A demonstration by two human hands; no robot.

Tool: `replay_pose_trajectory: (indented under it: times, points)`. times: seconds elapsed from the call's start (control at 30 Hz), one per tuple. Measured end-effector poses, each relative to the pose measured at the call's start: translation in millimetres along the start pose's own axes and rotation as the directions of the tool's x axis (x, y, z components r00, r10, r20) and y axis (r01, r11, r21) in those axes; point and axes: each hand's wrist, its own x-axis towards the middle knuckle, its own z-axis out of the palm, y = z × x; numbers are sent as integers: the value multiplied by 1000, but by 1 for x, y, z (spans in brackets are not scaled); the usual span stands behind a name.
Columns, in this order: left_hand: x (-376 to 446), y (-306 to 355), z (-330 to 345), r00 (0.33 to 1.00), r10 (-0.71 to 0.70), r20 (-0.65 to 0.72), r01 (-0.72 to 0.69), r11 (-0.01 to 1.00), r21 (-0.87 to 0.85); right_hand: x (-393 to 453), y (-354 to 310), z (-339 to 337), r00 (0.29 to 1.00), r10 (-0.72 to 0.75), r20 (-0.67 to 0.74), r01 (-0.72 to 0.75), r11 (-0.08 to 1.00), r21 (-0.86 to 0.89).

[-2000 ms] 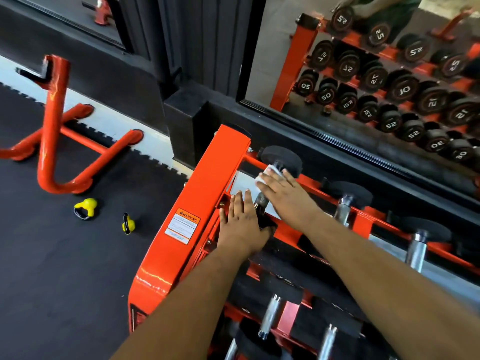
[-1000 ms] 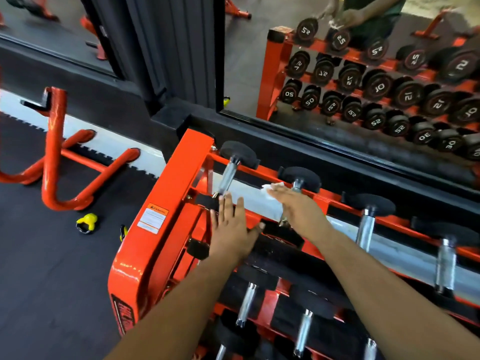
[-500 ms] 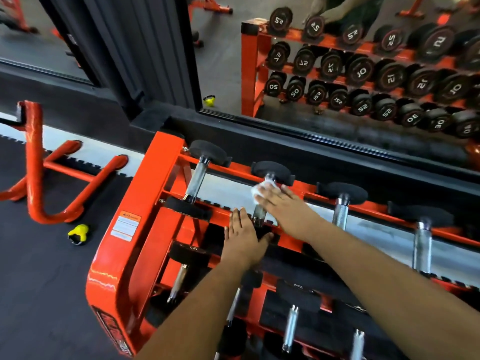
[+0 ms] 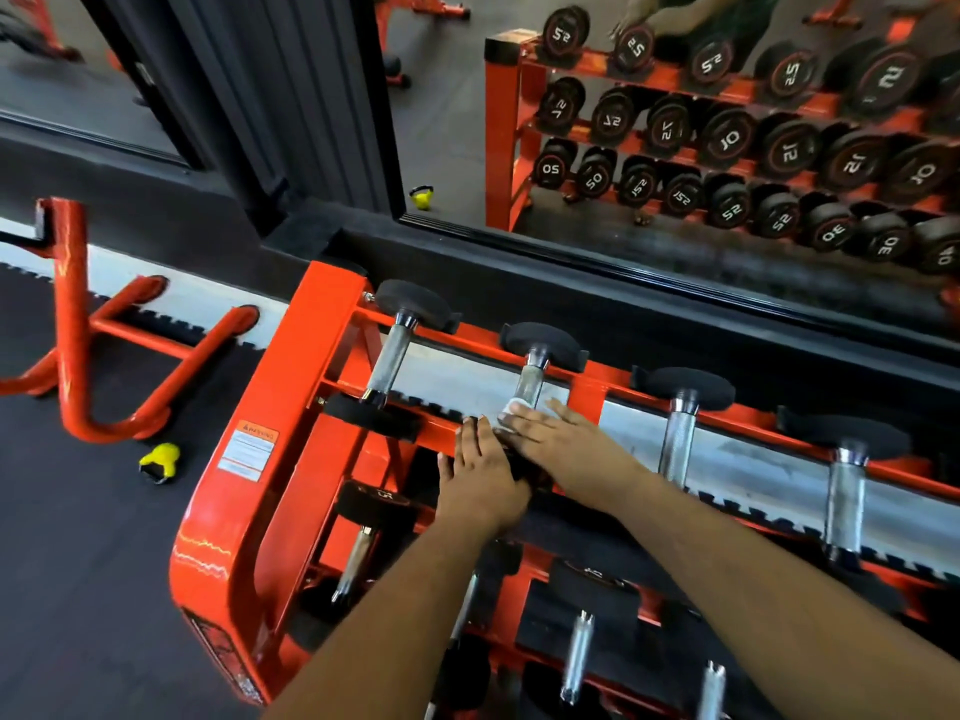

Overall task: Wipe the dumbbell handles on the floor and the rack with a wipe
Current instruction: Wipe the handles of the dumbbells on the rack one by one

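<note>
An orange dumbbell rack holds rows of black-headed dumbbells with steel handles. My right hand wraps a white wipe around the near end of the second top-row dumbbell's handle. My left hand lies flat, fingers straight, on that dumbbell's near black head, which it mostly hides. The leftmost top-row dumbbell and two more to the right sit untouched in their cradles.
A mirror right behind the rack reflects the dumbbells. A small yellow kettlebell sits on the black rubber floor left of the rack. An orange tubular frame stands farther left. Lower rack tiers hold more dumbbells.
My right hand with the wipe went from the leftmost handle to the second one, then slid down it toward me. My left hand followed onto the near head.
</note>
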Motion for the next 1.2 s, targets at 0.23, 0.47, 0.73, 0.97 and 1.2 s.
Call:
replay_pose_trajectory:
  times: [0.23, 0.47, 0.73, 0.97, 1.2]
  points:
    - [0, 2, -2, 1000, -11, 6, 11, 1000, 14, 17, 5, -4, 952, 307, -1, -301, 931, 205]
    - [1, 1, -4, 999, -27, 37, 26, 999, 36, 23, 3, 3, 898, 437, -39, -402, 855, 327]
    - [2, 1, -4, 998, -32, 48, 29, 998, 51, 3, -48, 1, 715, 679, 165, -345, 138, 929]
    - [-1, 3, -5, 999, -29, 42, 26, 997, 66, 49, -31, -28, 595, 742, 308, -415, -45, 909]
    - [-2, 1, -5, 999, -9, 41, 6, 999, 52, 31, -45, -20, 599, 652, 465, -419, -240, 876]
